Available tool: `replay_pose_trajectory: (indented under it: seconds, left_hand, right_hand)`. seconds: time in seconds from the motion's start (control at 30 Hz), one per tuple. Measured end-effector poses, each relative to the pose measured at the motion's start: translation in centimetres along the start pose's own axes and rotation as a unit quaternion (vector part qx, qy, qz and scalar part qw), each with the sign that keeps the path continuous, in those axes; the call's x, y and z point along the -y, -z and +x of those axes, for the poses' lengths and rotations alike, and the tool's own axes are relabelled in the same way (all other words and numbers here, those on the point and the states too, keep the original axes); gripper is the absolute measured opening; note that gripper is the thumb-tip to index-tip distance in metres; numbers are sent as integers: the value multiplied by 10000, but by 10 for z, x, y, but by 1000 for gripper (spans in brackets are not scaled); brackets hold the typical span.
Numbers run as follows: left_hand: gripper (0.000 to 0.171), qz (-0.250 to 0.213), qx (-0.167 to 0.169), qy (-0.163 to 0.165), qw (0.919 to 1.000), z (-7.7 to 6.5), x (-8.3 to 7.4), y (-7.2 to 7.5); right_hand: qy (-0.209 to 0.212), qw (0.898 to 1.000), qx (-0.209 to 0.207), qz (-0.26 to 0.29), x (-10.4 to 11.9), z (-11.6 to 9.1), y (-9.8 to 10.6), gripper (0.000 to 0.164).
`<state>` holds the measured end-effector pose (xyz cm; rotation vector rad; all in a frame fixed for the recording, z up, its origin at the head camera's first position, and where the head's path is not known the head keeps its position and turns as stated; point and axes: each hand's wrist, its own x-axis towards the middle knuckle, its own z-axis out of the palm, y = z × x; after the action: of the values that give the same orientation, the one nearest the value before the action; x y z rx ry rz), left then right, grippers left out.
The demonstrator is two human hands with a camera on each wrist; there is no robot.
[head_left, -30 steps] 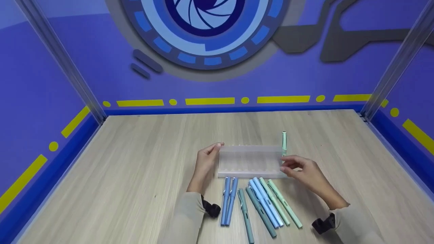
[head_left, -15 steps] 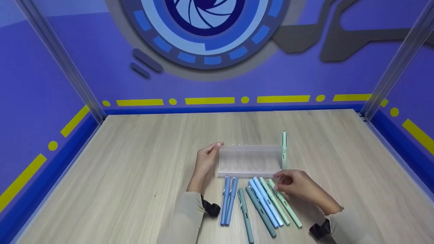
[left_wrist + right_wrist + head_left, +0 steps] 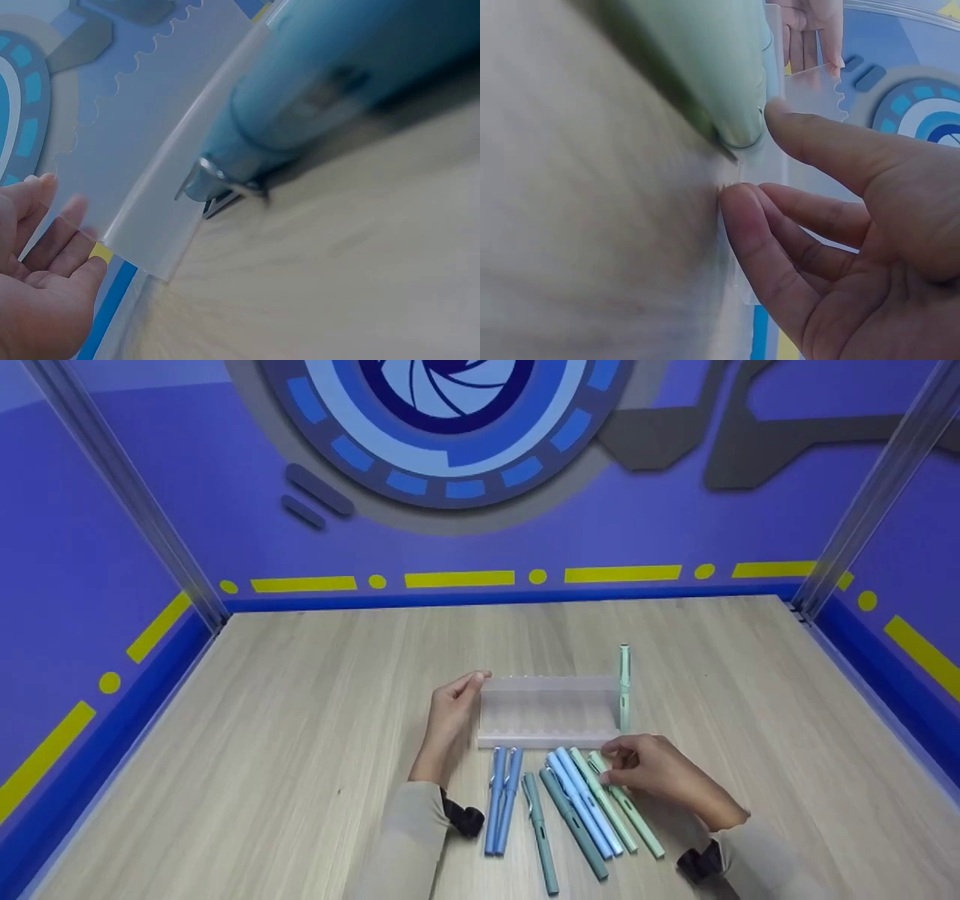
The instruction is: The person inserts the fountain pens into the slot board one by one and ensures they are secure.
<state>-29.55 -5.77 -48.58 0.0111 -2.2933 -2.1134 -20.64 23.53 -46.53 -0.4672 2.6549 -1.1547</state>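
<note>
A clear plastic pen stand (image 3: 551,711) with a scalloped top edge stands mid-table. My left hand (image 3: 452,716) pinches its upper left corner between thumb and fingers. One pale green pen (image 3: 625,686) is upright at the stand's right end. In front lie several capped pens, among them a light green pen (image 3: 636,819) at the right of the row. Over its cap end is my right hand (image 3: 656,771). The right wrist view shows the thumb at the tip of the light green pen (image 3: 712,67) and the forefinger below, with a gap between them.
Two blue pens (image 3: 504,802) lie in front of the stand's left end. Teal pens (image 3: 541,832), light blue pens (image 3: 583,799) and another light green pen (image 3: 606,802) fan out to their right. Purple-blue panels (image 3: 480,532) wall the table at the back and sides.
My right hand has come away from the upright pale green pen and moved toward me, down to the cap end of the rightmost lying pen. The left hand stays on the stand.
</note>
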Motion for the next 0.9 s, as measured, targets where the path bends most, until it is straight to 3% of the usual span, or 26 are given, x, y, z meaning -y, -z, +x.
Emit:
replay_pose_trajectory:
  seconds: [0.4, 0.67, 0.9]
  left_hand:
    - [37, -94, -6, 140, 9999, 1, -1, 1]
    - [36, 190, -29, -113, 9998, 1, 1, 1]
    - [38, 78, -2, -3, 10000, 0, 0, -1]
  right_hand:
    - [-133, 9998, 100, -128, 5, 4, -2, 39]
    - [-336, 9990, 205, -231, 5, 7, 1, 40]
    - [-151, 9990, 391, -138, 1, 7, 3, 41]
